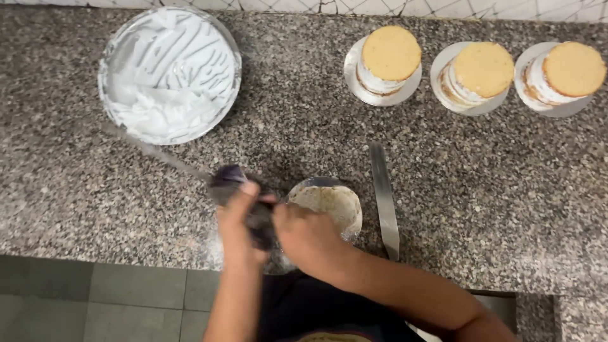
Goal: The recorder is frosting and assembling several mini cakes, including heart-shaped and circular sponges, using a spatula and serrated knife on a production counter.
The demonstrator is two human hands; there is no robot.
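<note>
Both hands grip a dark-handled tool at the front edge of the granite desk (481, 183)

The left hand (239, 223) has its fingers (248, 190) closed round the dark handle (229, 180); a long blurred blade (152, 151) runs from it up-left toward the bowl (109, 54) of white cream. The right hand (308, 235) has its fingers closed on the lower handle end, touching the left hand, and covers the near side of a small cake (334, 202) on a round board. A metal spatula (384, 196) lies flat just right of that cake. Three layered cakes (391, 52) (484, 68) (574, 67) stand on round boards at the far right, well apart from the hands
</note>
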